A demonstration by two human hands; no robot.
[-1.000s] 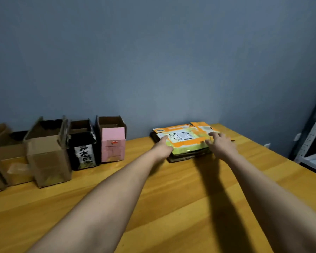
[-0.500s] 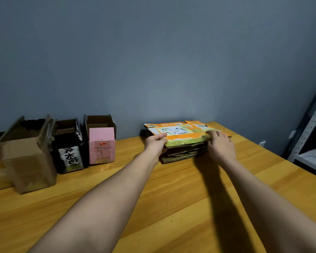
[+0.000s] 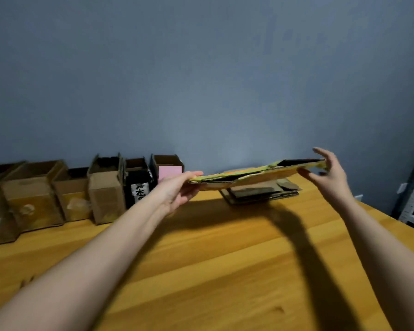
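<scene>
The left hand (image 3: 177, 189) pinches the near left end of the flattened box (image 3: 256, 175), thumb laid along the top and the other fingers curled beneath. The right hand (image 3: 328, 175) meets the opposite end with its thumb under the card and its fingers fanned loosely above. It is blurred, so I cannot tell whether any of those fingers actually presses down. The orange and green box hangs almost level in the air, above and slightly in front of the stack of flattened cartons (image 3: 261, 193) that lies by the far edge of the bench (image 3: 213, 259), toward its far right corner. To do this step well, the right hand probably needs to firm up before the card travels any further, since a sheet carried on 1 secure grip tends to sag or twist. Keeping it level and drawing it toward the near edge should give room to open it without dragging on the stack below. Pressing inward on 2 opposite creases should then pop it square. Along the far edge to the left stands a row of opened boxes, among them a plain brown box (image 3: 106, 194), a black box (image 3: 139, 185) and a pink-fronted box (image 3: 170, 172). The black one bears a white label with bold dark characters, too soft to read. Pale stickers on the brown boxes farther left are equally illegible, and the lifted box shows only its edge, so no print can be read.
</scene>
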